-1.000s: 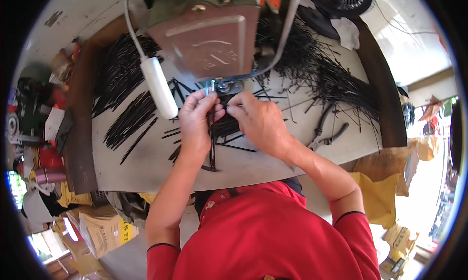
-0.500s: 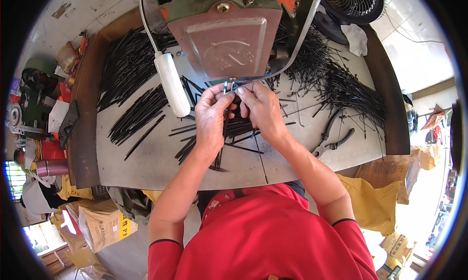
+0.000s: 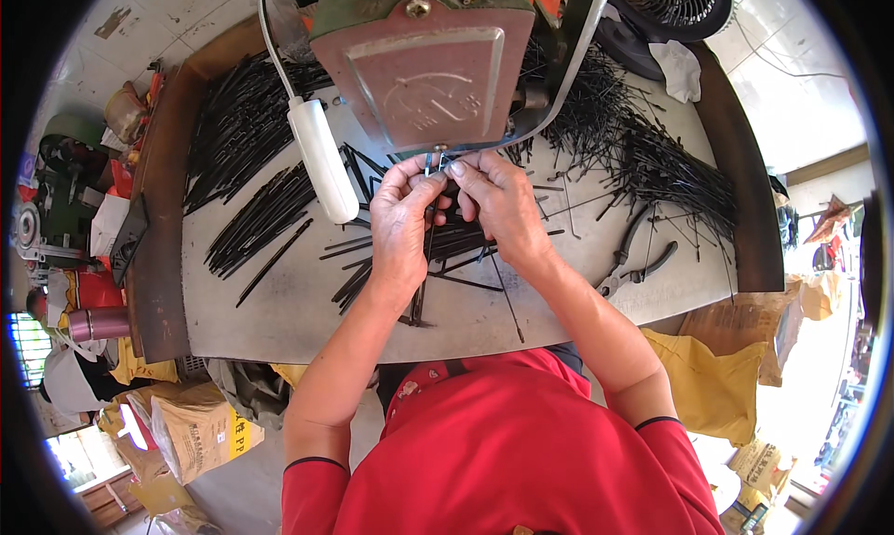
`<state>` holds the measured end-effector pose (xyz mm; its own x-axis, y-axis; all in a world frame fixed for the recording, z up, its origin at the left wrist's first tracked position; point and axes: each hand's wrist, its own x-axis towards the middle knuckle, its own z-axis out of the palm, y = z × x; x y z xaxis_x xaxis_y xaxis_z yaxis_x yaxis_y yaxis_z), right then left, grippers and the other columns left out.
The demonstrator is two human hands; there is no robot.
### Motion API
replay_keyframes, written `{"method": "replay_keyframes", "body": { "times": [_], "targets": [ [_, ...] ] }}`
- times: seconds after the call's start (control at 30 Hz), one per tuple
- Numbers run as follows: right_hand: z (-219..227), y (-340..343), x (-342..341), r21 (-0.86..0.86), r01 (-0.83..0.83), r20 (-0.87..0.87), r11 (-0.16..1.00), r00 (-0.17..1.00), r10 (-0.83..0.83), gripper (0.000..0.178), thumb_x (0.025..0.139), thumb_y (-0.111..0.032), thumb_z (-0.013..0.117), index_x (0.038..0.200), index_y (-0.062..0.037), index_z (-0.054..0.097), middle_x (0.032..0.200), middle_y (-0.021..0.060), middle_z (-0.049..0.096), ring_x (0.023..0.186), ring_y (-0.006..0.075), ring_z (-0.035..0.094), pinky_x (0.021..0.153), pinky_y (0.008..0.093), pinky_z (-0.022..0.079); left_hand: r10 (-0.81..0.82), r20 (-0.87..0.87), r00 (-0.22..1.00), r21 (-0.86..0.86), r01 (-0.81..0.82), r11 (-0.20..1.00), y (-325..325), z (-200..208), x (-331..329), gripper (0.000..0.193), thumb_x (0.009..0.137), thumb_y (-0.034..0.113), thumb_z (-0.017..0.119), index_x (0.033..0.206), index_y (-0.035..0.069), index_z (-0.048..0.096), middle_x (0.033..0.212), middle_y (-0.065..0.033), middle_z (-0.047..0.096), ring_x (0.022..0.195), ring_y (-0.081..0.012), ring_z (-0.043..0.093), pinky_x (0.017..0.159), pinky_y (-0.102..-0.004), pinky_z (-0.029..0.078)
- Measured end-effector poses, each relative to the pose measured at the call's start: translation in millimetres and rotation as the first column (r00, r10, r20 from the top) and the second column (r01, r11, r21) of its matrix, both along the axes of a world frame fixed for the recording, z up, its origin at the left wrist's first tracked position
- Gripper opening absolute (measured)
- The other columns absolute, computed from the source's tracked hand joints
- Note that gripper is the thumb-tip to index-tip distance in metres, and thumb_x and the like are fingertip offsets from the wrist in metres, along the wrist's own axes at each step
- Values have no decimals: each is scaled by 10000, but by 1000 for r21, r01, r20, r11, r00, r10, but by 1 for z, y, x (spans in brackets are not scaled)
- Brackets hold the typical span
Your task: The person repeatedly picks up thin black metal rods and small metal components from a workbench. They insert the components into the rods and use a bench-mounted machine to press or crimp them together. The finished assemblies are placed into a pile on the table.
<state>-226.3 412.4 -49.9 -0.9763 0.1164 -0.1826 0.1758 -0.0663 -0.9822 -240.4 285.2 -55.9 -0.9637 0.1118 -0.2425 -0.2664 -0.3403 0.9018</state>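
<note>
My left hand [image 3: 402,220] and my right hand [image 3: 500,203] meet at the middle of a grey worktable [image 3: 279,321], just under the front of a green and red-brown press machine [image 3: 424,55]. Both hands pinch thin black rods [image 3: 430,242] and hold their upper ends at the machine's small metal tool [image 3: 436,160]. A bundle of the rods hangs down from my left hand across the table. The fingertips of the two hands touch.
Heaps of black rods lie at the left [image 3: 247,144] and back right [image 3: 652,162] of the table. A white lever handle [image 3: 323,159] slants left of my hands. Pliers [image 3: 638,263] lie at the right. A fan [image 3: 680,0], cardboard boxes [image 3: 191,423] and yellow sacks [image 3: 712,381] surround the table.
The view has shifted and drawn closer to the machine. Both hands have risen a little toward the tool under the machine, still holding the rods.
</note>
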Motion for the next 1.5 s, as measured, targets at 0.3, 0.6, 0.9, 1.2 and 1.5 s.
{"method": "replay_keyframes", "body": {
  "times": [0.3,0.6,0.9,1.2,1.5],
  "targets": [
    [-1,3,-5,-148,-38,41,988,998,44,203,922,-169,542,960,10,629,554,17,526,410,64,420,353,220,312,-14,51,999,50,11,999,-2,0,-4,207,836,68,646,1033,24,601,795,-4,612,657,-75,564,550,-194,439],
    [9,14,-7,177,-164,39,971,986,159,279,927,-234,530,915,27,628,520,53,554,398,88,480,355,251,358,-1,44,999,-56,4,998,-2,-1,-1,181,841,76,651,994,16,575,794,-25,612,649,-89,582,567,-211,471],
    [-3,8,20,-168,-91,72,982,992,104,237,947,-204,525,1006,15,593,566,13,515,415,50,414,342,212,299,-113,37,993,52,111,993,-10,-7,13,234,840,120,691,873,75,464,767,-49,606,642,-130,621,587,-260,523],
    [7,11,24,-65,-117,49,991,992,121,203,953,-174,501,1004,-8,607,607,0,534,442,50,437,348,207,291,-107,-6,994,108,107,988,-5,-6,7,249,842,102,689,849,78,441,748,-55,601,627,-141,617,566,-254,511],
    [8,16,2,-138,-168,88,976,980,181,218,946,-165,507,1008,18,608,624,5,539,438,42,432,344,203,275,-25,-94,995,106,35,994,1,-5,-1,219,846,71,674,881,55,458,740,-35,562,618,-124,571,572,-247,489]
  ]
}}
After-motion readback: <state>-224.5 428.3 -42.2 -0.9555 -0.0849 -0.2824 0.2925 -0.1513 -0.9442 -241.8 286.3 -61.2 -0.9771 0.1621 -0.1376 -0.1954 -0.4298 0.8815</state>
